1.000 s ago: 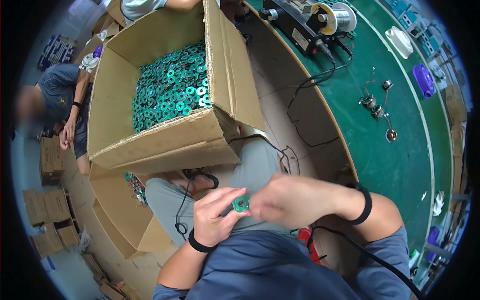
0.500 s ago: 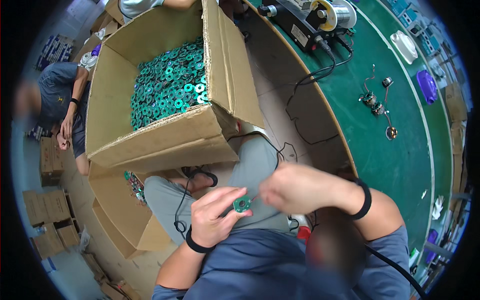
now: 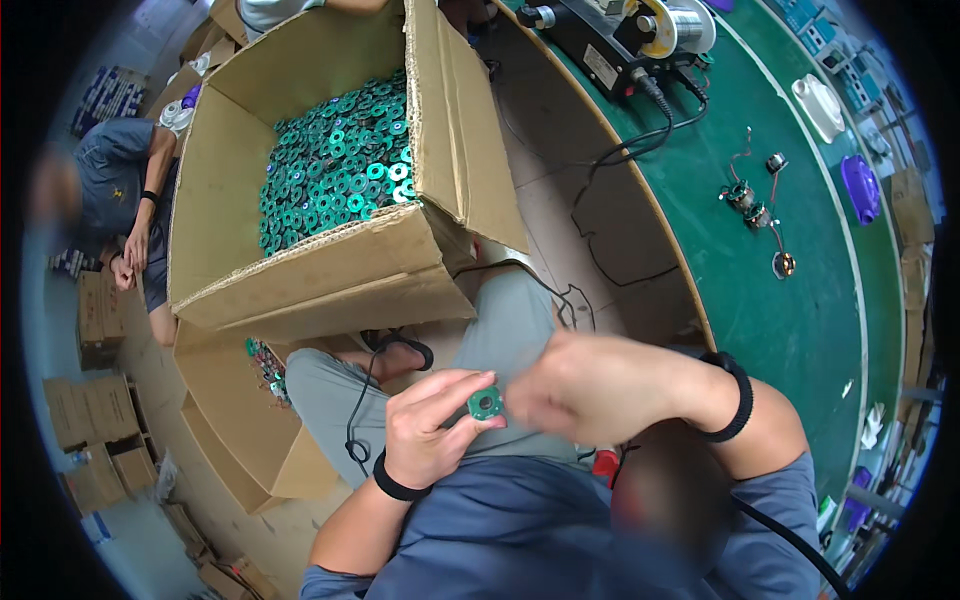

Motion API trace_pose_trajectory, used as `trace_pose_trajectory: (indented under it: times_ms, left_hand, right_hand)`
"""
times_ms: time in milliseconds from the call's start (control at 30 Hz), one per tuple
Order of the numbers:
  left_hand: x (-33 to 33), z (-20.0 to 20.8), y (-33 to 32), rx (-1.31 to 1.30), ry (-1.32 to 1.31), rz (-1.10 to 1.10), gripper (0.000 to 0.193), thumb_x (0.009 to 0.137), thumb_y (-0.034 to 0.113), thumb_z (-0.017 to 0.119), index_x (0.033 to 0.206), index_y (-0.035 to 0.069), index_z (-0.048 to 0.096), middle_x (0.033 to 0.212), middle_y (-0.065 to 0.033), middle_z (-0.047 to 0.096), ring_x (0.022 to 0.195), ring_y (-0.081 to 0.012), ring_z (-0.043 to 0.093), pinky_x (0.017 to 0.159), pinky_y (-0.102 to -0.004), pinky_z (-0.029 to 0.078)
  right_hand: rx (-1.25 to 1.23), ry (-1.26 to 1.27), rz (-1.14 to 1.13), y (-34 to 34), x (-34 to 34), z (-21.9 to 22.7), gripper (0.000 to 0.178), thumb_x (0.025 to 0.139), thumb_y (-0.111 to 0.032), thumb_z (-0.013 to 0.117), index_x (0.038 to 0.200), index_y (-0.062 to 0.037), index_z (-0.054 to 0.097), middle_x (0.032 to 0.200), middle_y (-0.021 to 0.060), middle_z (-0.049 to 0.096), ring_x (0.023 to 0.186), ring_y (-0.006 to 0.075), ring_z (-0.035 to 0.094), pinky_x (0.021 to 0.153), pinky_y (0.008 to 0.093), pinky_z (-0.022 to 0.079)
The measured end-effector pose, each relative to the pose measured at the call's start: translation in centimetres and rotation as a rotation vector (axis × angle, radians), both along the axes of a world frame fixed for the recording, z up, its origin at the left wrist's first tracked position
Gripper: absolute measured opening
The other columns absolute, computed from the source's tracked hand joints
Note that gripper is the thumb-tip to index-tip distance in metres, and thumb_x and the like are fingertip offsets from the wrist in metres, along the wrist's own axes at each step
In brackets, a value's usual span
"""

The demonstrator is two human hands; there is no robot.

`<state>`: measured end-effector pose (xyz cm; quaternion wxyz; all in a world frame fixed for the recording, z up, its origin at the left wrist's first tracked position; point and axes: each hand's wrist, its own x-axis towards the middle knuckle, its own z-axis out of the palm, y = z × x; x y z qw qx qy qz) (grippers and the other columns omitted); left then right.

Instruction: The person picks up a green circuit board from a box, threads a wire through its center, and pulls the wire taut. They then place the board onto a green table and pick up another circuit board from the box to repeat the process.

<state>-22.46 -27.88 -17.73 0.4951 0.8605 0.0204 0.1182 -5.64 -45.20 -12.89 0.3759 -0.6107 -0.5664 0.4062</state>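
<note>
Thumb and fingers (image 3: pixel 450 388) of the left hand (image 3: pixel 422 432) pinch a green ring board (image 3: pixel 484 414) by its edges, above the lap (image 3: pixel 508 335). Just beside it is the right hand (image 3: pixel 578 388), so blurred that I cannot tell whether its fingers grip anything. Beyond stands a carton (image 3: pixel 330 268) heaped with similar rings (image 3: pixel 335 168); to the right, a green bench (image 3: pixel 800 335) bears wired parts (image 3: pixel 757 215) and a spool (image 3: pixel 690 32)
</note>
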Motion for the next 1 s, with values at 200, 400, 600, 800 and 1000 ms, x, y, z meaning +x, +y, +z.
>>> trace_pose_trajectory:
  times_ms: [200,400,600,800,1000]
  left_hand:
    - [0.1,0.2,-0.3,-0.014,0.021,0.006,0.044,0.070,0.007,0.087,0.113,0.004,0.074,0.099,-0.0129,0.073,0.085,-0.0247,0.072,0.075,-0.0314,0.057]
    - [0.5,0.3,-0.1,-0.021,0.035,0.017,0.044,0.070,0.006,0.087,0.112,0.004,0.074,0.099,-0.0125,0.073,0.085,-0.0242,0.072,0.074,-0.0313,0.057]
    - [0.6,0.7,-0.4,0.020,0.017,-0.011,0.045,0.070,0.006,0.087,0.113,0.004,0.074,0.099,-0.0127,0.073,0.082,-0.0242,0.071,0.073,-0.0314,0.057]
    - [0.8,1.1,-0.9,0.030,0.030,-0.017,0.044,0.071,0.006,0.087,0.112,0.004,0.074,0.099,-0.0130,0.073,0.082,-0.0240,0.071,0.073,-0.0303,0.057]
    - [1.3,0.5,-0.4,-0.015,0.027,0.040,0.044,0.070,0.004,0.087,0.112,0.003,0.074,0.096,-0.0121,0.074,0.083,-0.0219,0.071,0.073,-0.0310,0.057]
  right_hand:
    - [0.024,-0.034,0.031,-0.1,-0.2,-0.4,0.008,0.084,-0.004,0.060,0.076,-0.0023,0.059,0.068,0.0184,0.061,0.067,0.0381,0.062,0.061,0.0468,0.048]
    - [0.044,-0.140,0.005,-0.3,0.4,-0.9,0.008,0.084,-0.005,0.060,0.077,-0.0029,0.061,0.065,0.0188,0.060,0.063,0.0400,0.062,0.059,0.0469,0.050]
    - [0.041,0.084,0.039,0.0,-0.6,-1.1,0.010,0.086,-0.004,0.059,0.077,-0.0028,0.062,0.070,0.0192,0.063,0.070,0.0391,0.064,0.063,0.0455,0.051]
    - [0.091,-0.003,-0.009,-0.6,0.3,-1.8,0.007,0.083,-0.002,0.058,0.077,-0.0027,0.063,0.068,0.0184,0.062,0.068,0.0388,0.065,0.062,0.0472,0.051]
    - [0.076,0.093,0.045,-0.3,1.0,-1.3,0.013,0.081,-0.006,0.060,0.069,-0.0029,0.062,0.063,0.0182,0.060,0.065,0.0387,0.065,0.061,0.0473,0.052]
